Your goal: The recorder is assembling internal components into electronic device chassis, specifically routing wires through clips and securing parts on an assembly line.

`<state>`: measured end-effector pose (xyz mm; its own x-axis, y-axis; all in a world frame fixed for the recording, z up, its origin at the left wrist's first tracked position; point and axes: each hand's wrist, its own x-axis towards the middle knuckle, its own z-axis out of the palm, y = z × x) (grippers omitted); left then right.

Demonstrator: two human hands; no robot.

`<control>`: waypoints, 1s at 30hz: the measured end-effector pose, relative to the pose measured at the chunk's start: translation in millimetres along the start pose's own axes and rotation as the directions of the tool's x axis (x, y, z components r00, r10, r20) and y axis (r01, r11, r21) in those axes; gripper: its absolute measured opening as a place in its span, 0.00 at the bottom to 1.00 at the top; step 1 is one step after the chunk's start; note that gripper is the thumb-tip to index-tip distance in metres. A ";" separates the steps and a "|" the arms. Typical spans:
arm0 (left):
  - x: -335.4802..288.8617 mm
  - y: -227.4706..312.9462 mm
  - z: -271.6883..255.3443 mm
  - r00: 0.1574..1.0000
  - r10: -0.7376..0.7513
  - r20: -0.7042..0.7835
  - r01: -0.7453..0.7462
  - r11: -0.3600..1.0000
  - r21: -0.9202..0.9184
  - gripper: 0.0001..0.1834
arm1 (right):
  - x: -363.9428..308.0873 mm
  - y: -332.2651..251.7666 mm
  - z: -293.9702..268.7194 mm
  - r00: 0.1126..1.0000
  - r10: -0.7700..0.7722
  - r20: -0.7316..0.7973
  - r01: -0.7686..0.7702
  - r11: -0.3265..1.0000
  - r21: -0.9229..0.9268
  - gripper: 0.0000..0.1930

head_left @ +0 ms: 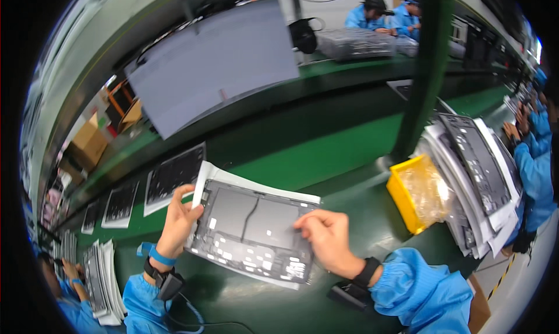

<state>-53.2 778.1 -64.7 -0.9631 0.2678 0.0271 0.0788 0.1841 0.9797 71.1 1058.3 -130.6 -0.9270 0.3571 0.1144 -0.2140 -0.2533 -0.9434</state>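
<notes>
A dark grey tablet housing point(233, 211) lies on a white sheet point(265, 192), tilted, over the green bench. Small white pads dot its inner face, and a thin black strip runs down its middle. My left hand point(177, 223) grips the left edge of the housing and sheet, thumb on top. Over the housing's right part is my right hand point(326, 238), thumb and forefinger pinched together. Whatever is between those fingertips, if anything, is too small to make out.
A yellow bin point(407, 200) with clear plastic stands right, beside a stack of housings and white sheets point(477, 182). Another stack point(105, 281) is at left. More housings point(174, 174) lie along the far green belt. A green post point(428, 72) rises at right; co-workers point(535, 159) sit beyond.
</notes>
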 end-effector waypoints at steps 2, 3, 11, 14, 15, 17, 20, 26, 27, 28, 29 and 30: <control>49.2 -4.7 15.0 0.996 0.078 0.044 -0.078 0.997 -0.003 0.29 | -1.3 5.1 -2.6 0.998 -0.056 -0.020 0.056 0.998 0.005 0.07; 73.1 -8.8 23.6 0.997 0.083 0.002 -0.083 0.995 0.047 0.29 | -3.4 1.4 0.4 0.984 -0.174 -0.027 0.171 0.982 -0.076 0.06; 214.2 -29.0 82.7 0.963 0.263 -0.067 -0.088 0.536 0.839 0.27 | -23.0 -3.0 7.9 0.838 -0.493 0.232 0.527 0.842 -0.115 0.05; 202.4 4.4 148.9 0.563 0.784 0.264 -0.217 -0.168 0.962 0.26 | -23.8 0.5 2.1 0.841 -0.489 0.230 0.527 0.837 -0.148 0.06; 204.5 18.2 166.1 0.557 0.778 0.290 -0.306 -0.132 0.943 0.23 | -25.7 1.4 3.6 0.845 -0.478 0.239 0.517 0.843 -0.144 0.07; 210.9 49.9 212.1 0.658 0.691 0.300 -0.445 0.036 0.895 0.19 | -28.4 0.9 3.4 0.851 -0.463 0.249 0.506 0.849 -0.150 0.08; 237.9 76.7 303.7 0.835 0.362 0.414 -0.520 0.274 0.809 0.18 | -36.3 -3.1 -11.4 0.831 -0.397 0.389 0.499 0.842 -0.206 0.04; 293.8 56.5 439.8 0.746 0.142 0.651 -0.432 0.846 0.311 0.18 | -56.5 19.4 -11.9 0.717 -0.307 0.626 0.595 0.738 -0.319 0.15; 294.6 47.8 453.9 0.672 0.317 0.670 -0.362 0.929 -0.077 0.20 | -55.4 22.5 -6.0 0.721 -0.293 0.628 0.585 0.744 -0.324 0.15; 296.3 39.8 463.6 0.712 0.325 0.622 -0.473 0.877 0.083 0.21 | -54.5 24.6 1.2 0.741 -0.476 0.474 0.607 0.777 -0.168 0.12; 285.9 36.3 496.1 0.700 0.273 0.660 -0.369 0.929 0.007 0.21 | -46.5 30.7 -3.9 0.755 -0.607 0.248 0.637 0.769 -0.054 0.09; 284.0 32.0 508.0 0.699 0.221 0.680 -0.266 0.963 -0.039 0.21 | -47.3 34.9 -3.4 0.763 -0.600 0.240 0.629 0.775 -0.063 0.09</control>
<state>-193.5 1340.5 -126.4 -0.4809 0.8710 0.1004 0.3219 0.0689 0.9443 108.6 1035.7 -169.9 -0.6532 0.2087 0.7278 -0.7293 0.0848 -0.6789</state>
